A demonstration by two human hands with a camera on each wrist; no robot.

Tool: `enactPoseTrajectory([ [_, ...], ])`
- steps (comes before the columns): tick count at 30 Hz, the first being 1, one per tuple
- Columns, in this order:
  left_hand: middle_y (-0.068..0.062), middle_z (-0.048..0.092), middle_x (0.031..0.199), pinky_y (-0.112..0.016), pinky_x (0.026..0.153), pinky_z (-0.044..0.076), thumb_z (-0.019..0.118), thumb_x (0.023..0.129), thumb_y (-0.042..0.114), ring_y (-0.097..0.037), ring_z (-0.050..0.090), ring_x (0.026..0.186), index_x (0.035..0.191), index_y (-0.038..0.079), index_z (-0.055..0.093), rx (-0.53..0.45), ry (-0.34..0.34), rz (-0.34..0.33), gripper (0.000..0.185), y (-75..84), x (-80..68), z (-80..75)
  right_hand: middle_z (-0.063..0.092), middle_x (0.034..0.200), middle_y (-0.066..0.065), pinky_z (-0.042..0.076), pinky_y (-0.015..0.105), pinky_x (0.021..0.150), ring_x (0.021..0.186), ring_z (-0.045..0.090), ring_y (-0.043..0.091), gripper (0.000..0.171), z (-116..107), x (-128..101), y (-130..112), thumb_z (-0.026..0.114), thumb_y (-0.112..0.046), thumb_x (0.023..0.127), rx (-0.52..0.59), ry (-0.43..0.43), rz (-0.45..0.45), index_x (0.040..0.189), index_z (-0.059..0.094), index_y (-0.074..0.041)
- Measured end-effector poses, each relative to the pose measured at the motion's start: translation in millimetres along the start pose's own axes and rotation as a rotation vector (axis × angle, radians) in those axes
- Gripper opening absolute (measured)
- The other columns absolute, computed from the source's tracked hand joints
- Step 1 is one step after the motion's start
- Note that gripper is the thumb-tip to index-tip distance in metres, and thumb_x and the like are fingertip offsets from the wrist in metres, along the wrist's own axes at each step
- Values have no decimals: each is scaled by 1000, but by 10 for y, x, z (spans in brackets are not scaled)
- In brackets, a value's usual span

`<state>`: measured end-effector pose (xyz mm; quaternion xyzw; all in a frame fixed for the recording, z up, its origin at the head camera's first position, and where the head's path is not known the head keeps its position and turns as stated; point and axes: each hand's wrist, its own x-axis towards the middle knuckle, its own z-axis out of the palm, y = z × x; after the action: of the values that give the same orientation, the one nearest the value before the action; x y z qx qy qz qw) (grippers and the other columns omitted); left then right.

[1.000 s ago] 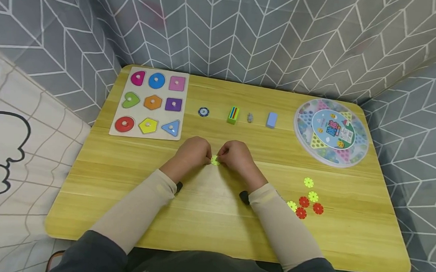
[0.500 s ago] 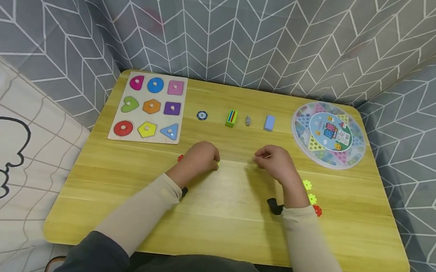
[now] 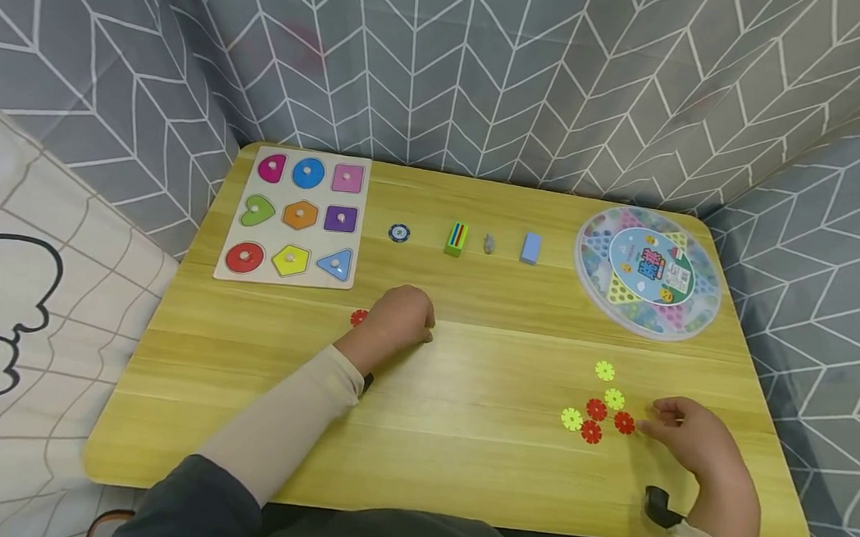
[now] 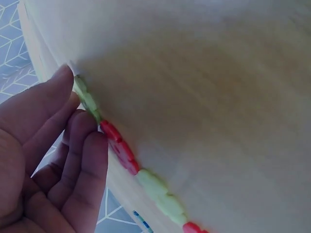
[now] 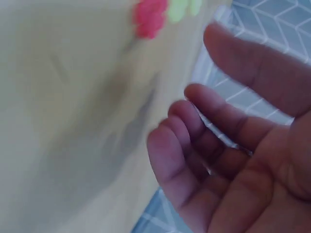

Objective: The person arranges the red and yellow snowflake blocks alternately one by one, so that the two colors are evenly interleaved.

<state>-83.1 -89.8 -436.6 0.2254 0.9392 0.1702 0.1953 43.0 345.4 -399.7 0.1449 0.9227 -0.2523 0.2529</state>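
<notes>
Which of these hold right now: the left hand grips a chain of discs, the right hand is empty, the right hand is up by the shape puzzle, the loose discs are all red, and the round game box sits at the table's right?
1. The left hand grips a chain of discs. True.
2. The right hand holds nothing. True; the right wrist view shows bare, loosely curled fingers.
3. The right hand is by the shape puzzle. False; it is at the near right, beside the loose discs.
4. The loose discs are all red. False; they are red and yellow-green.
5. The game box sits at the table's far right. True.
</notes>
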Motion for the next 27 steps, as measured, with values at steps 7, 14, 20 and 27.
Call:
enactPoseTrajectory([
  [7, -2, 76, 108, -40, 97, 52, 82, 90, 18, -25, 68, 106, 104, 11, 82, 18, -11, -4, 16, 18, -8, -14, 59, 121, 34, 51, 57, 88, 107, 59, 46, 64, 198, -18, 115, 79, -32, 93, 18, 33, -54, 127, 56, 17],
  [14, -1, 76, 107, -39, 96, 52, 82, 90, 18, -24, 67, 105, 104, 12, 82, 19, 7, -7, 15, 28, -28, 0, 66, 106, 21, 50, 43, 76, 96, 62, 37, 45, 251, 15, 68, 79, -25, 91, -3, 95, -63, 113, 64, 10],
  [20, -1, 76, 107, -39, 96, 52, 82, 90, 18, -24, 67, 105, 104, 11, 82, 16, 13, -9, 15, 31, -29, 9, 65, 105, 21, 50, 42, 76, 95, 61, 35, 44, 242, 8, 15, 76, -26, 94, -19, 75, -59, 114, 62, 10],
  [27, -1, 76, 108, -40, 96, 52, 83, 89, 18, -25, 67, 106, 104, 12, 82, 40, 21, 3, 16, 27, -28, 4, 62, 99, 19, 48, 41, 73, 88, 57, 32, 46, 277, 19, -32, 78, -27, 92, -51, 106, -83, 111, 61, 11],
])
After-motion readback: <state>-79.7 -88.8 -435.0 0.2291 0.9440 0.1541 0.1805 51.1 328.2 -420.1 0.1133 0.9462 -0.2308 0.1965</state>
